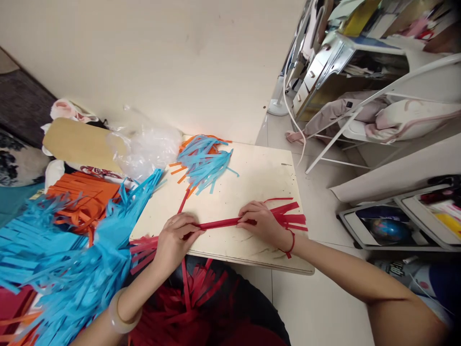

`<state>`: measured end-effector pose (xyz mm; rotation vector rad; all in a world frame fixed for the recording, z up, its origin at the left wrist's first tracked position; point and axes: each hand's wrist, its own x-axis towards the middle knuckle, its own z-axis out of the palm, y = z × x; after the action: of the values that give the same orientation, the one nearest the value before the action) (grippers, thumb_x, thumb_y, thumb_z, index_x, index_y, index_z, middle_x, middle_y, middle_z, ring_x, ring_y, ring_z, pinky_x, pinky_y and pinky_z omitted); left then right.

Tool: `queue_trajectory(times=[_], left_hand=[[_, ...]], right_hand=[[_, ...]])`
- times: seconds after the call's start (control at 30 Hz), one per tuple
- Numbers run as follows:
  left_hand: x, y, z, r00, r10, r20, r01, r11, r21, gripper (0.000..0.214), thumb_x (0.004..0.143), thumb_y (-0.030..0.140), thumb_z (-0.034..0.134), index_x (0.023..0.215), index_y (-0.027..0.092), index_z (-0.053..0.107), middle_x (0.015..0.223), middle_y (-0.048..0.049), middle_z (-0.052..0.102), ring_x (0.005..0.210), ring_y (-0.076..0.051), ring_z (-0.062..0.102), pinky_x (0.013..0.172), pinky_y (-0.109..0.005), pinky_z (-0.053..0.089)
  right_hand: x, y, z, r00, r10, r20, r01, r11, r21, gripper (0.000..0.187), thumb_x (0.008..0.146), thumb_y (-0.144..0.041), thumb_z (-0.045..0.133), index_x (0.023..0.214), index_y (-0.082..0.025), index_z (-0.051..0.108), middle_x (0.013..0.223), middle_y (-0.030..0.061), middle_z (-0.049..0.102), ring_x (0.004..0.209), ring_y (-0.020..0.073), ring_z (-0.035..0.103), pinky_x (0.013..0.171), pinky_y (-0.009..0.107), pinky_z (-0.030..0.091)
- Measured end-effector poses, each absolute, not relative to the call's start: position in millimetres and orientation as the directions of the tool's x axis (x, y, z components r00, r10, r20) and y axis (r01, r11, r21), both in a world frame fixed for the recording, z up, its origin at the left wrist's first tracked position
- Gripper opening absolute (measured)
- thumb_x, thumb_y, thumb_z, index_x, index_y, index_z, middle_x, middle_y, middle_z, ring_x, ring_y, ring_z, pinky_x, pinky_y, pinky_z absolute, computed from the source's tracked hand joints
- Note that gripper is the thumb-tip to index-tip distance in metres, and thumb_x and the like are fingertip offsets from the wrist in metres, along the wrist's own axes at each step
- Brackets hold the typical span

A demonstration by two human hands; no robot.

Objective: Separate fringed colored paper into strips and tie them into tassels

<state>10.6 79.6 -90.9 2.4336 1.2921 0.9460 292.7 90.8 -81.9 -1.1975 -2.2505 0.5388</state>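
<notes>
A red tissue-paper tassel [220,224], its middle rolled into a narrow band, stretches over the small cream table [248,178]. My left hand [179,236] pinches the band at its left side, while red fringe fans out beyond the wrist. Closed on the band's right side is my right hand [260,220], with loose red strips [293,216] spreading past it toward the table's right edge. Blue and orange fringed tassels [207,161] lie at the table's far left corner. More red fringe [201,283] rests on my lap.
Blue fringed paper [97,259] and orange fringed paper [82,194] are heaped left of the table. Behind them lie clear plastic bags [147,149] and a tan board [81,144]. A white folding chair [360,115] and a wheeled rack [389,226] stand to the right.
</notes>
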Motion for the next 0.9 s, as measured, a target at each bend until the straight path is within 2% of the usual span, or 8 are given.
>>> queue_trajectory(times=[0.2,0.5,0.57,0.63,0.7,0.73,0.8,0.9], left_hand=[[14,81,-89,0.34,0.875,0.344,0.747,-0.474,0.467,0.018,0.089,0.029,0.055,0.082,0.018,0.066,0.091,-0.0064,0.061,0.094,-0.022,0.055,0.086,-0.041,0.043],[19,84,-82,0.411,0.871,0.269,0.811,-0.484,0.329,0.017,0.087,0.026,0.054,0.075,0.018,0.062,0.092,-0.0082,0.057,0.099,-0.026,0.052,0.087,-0.043,0.043],[21,83,-81,0.427,0.855,0.294,0.816,-0.505,0.283,0.013,0.086,0.024,0.055,0.083,0.018,0.065,0.095,-0.0096,0.058,0.101,-0.027,0.052,0.087,-0.044,0.044],[25,81,-81,0.484,0.803,0.348,0.793,-0.57,0.212,0.016,0.086,0.02,0.054,0.095,0.02,0.067,0.105,-0.0103,0.061,0.109,-0.029,0.051,0.094,-0.05,0.041],[29,76,-82,0.567,0.722,0.397,0.747,-0.654,0.123,0.024,0.087,0.014,0.053,0.102,0.024,0.068,0.114,-0.0083,0.063,0.118,-0.03,0.048,0.103,-0.056,0.033],[30,74,-83,0.603,0.686,0.408,0.724,-0.685,0.082,0.026,0.087,0.012,0.052,0.103,0.024,0.068,0.116,-0.0067,0.064,0.12,-0.03,0.047,0.107,-0.058,0.03],[33,71,-82,0.638,0.652,0.409,0.705,-0.708,0.03,0.025,0.088,0.011,0.051,0.102,0.022,0.069,0.114,-0.0054,0.066,0.12,-0.03,0.048,0.11,-0.059,0.027],[35,71,-78,0.667,0.642,0.378,0.692,-0.722,0.007,0.021,0.089,0.015,0.052,0.102,0.019,0.068,0.109,-0.0054,0.068,0.12,-0.031,0.049,0.11,-0.06,0.026]], right_hand=[[288,92,-78,-0.425,0.88,0.213,0.747,0.473,-0.466,0.019,0.087,-0.025,0.06,0.072,-0.015,0.063,0.086,0.005,0.062,0.083,0.0164,0.052,0.082,0.033,0.038],[283,95,-80,-0.449,0.88,0.153,0.822,0.474,-0.316,0.023,0.087,-0.024,0.058,0.065,-0.016,0.055,0.083,0.0043,0.06,0.082,0.0163,0.05,0.081,0.032,0.039],[280,93,-79,-0.469,0.866,0.173,0.838,0.499,-0.224,0.018,0.089,-0.023,0.056,0.073,-0.015,0.059,0.088,0.0061,0.062,0.086,0.0179,0.053,0.083,0.034,0.039],[273,89,-77,-0.551,0.803,0.227,0.807,0.582,-0.099,0.014,0.092,-0.018,0.05,0.096,-0.017,0.063,0.107,0.0082,0.064,0.102,0.021,0.053,0.091,0.039,0.038],[267,83,-76,-0.68,0.691,0.246,0.716,0.698,0.017,0.031,0.094,-0.015,0.044,0.121,-0.022,0.056,0.13,0.0071,0.057,0.124,0.0234,0.044,0.103,0.047,0.03],[266,80,-75,-0.732,0.641,0.233,0.668,0.742,0.054,0.036,0.094,-0.015,0.042,0.127,-0.023,0.053,0.137,0.0056,0.052,0.132,0.0239,0.037,0.108,0.05,0.026],[268,75,-73,-0.78,0.598,0.186,0.619,0.78,0.088,0.039,0.094,-0.014,0.041,0.131,-0.023,0.051,0.143,0.0049,0.046,0.139,0.0254,0.027,0.111,0.054,0.021],[282,70,-67,-0.767,0.624,0.149,0.639,0.763,0.092,0.043,0.09,-0.008,0.042,0.131,-0.019,0.052,0.143,0.0064,0.047,0.141,0.0273,0.025,0.112,0.055,0.022]])
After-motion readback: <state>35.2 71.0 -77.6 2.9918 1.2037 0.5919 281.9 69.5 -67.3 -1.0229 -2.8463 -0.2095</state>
